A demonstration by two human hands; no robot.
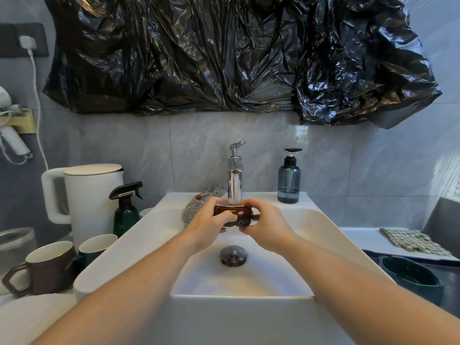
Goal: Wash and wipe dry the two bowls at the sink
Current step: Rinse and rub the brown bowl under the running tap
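While water runs from the tap (pixel 235 180), the brown bowl (pixel 232 214) is held right under the spout, over the middle of the sink (pixel 159 227), above the drain plug (pixel 233 255). Both hands are closed around it: the left hand (pixel 207 221) wraps its left side with the thumb across the front, and the right hand (pixel 265 224) pinches its right side. So I would judge the washing of the first bowl to be under way, nothing wiped yet. A dark green bowl (pixel 410 276) sits on the desk near the sink's right front corner; whether it is washed I cannot tell. Beyond it a checked cloth (pixel 413 241) lies flat, likely for drying. A patterned cloth (pixel 199 205) is bunched at the sink's back rim left of the tap, with a soap bottle (pixel 288 179) on the back right corner.
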